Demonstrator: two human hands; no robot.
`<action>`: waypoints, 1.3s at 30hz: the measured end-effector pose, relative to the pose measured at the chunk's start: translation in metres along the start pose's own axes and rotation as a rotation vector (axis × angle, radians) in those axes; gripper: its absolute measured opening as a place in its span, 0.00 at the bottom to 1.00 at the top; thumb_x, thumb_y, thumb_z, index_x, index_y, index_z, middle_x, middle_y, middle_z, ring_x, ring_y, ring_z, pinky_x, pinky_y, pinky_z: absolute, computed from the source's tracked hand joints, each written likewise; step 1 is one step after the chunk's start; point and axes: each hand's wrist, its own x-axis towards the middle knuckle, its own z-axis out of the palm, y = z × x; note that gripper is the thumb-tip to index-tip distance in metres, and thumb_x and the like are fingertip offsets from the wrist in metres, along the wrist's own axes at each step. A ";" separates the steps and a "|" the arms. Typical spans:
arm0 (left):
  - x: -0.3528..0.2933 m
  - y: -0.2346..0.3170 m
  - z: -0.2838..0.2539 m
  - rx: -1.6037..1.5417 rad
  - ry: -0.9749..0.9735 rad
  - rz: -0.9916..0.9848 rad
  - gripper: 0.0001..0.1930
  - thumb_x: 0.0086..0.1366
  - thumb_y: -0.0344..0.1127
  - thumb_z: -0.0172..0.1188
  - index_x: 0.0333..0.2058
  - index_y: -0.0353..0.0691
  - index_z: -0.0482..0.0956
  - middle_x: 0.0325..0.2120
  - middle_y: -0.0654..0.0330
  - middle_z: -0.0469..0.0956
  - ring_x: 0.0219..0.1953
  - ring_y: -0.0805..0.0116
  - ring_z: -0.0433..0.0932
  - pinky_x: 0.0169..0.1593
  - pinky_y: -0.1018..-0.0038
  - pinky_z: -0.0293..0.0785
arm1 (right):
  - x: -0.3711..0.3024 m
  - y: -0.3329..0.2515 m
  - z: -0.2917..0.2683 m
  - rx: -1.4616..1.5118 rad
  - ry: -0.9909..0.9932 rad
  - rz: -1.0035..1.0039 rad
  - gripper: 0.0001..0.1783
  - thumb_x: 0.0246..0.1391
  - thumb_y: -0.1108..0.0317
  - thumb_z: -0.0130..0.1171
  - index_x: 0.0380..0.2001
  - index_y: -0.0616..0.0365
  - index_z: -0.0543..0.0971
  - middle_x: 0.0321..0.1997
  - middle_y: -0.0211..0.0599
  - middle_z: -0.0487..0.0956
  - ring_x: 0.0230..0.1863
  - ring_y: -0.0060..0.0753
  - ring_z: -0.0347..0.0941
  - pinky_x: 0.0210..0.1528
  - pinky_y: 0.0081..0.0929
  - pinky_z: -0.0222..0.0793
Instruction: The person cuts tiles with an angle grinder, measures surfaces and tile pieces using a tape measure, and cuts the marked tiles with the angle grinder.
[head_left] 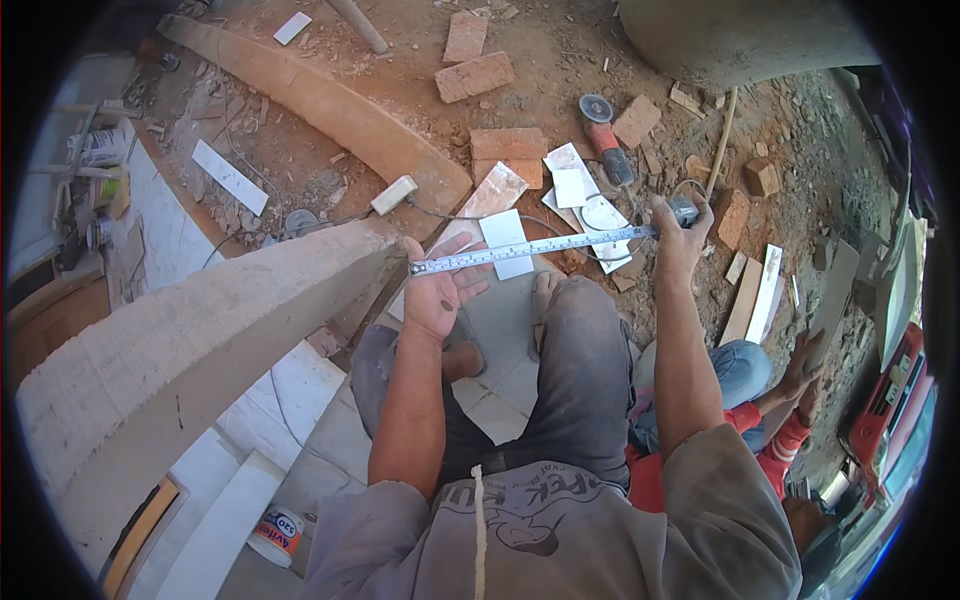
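A long pale concrete beam (190, 340) slants from the lower left of the view up to its blunt end near the middle; beyond it a curved clay-coloured slab (330, 105) lies on the dirt ground (560, 50), among scattered bricks (475, 75) and white tile offcuts (505, 240); an angle grinder (605, 140) with a red body rests on the ground past the tiles; a second person in red sleeves (775, 445) crouches at the lower right. The person stands on pale floor tiles (300, 385) beside the beam; a tape measure (530, 250) is stretched level between both hands, its hooked tip at the beam's end; the left hand (435, 295) is mostly open, palm up, fingers spread, thumb pinning the tape's free end near the beam; the right hand (680, 235) is closed around the tape's case, fingers curled over it, held out over the tile offcuts; a white plug box (393, 195) with a cable lies at the slab's end.
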 end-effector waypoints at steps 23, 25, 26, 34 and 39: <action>-0.492 0.118 -0.066 -0.094 0.545 0.530 0.13 0.63 0.37 0.64 0.42 0.36 0.78 0.32 0.61 0.80 0.31 0.71 0.81 0.34 0.77 0.79 | -0.277 -0.340 -0.066 -0.116 -1.385 0.363 0.22 0.46 0.63 0.65 0.42 0.61 0.70 0.38 0.46 0.79 0.35 0.38 0.78 0.36 0.34 0.76; -0.539 0.110 -0.109 -0.267 0.645 0.588 0.13 0.62 0.40 0.65 0.41 0.40 0.78 0.34 0.63 0.78 0.35 0.73 0.78 0.38 0.75 0.78 | -0.341 -0.352 -0.050 -0.320 -1.629 0.454 0.26 0.43 0.64 0.66 0.44 0.63 0.70 0.40 0.46 0.78 0.38 0.39 0.78 0.40 0.33 0.75; -0.559 0.108 -0.134 -0.294 0.660 0.602 0.13 0.62 0.40 0.65 0.41 0.40 0.78 0.34 0.63 0.78 0.35 0.73 0.78 0.38 0.75 0.78 | -0.378 -0.363 -0.035 -0.434 -1.722 0.471 0.27 0.42 0.64 0.67 0.45 0.63 0.71 0.42 0.46 0.78 0.39 0.39 0.78 0.42 0.33 0.74; -0.648 0.161 -0.251 -0.430 0.949 0.779 0.10 0.64 0.41 0.64 0.35 0.41 0.78 0.26 0.67 0.78 0.26 0.78 0.77 0.32 0.79 0.77 | -0.540 -0.314 0.058 -0.884 -2.117 0.347 0.26 0.50 0.64 0.63 0.52 0.62 0.72 0.40 0.37 0.77 0.36 0.29 0.75 0.43 0.26 0.72; -0.635 0.207 -0.263 -0.406 0.929 0.789 0.17 0.67 0.44 0.59 0.45 0.36 0.77 0.35 0.61 0.80 0.35 0.73 0.79 0.40 0.74 0.76 | -0.590 -0.324 0.103 -0.714 -1.876 0.443 0.20 0.54 0.62 0.59 0.48 0.61 0.74 0.35 0.38 0.78 0.31 0.31 0.76 0.31 0.26 0.74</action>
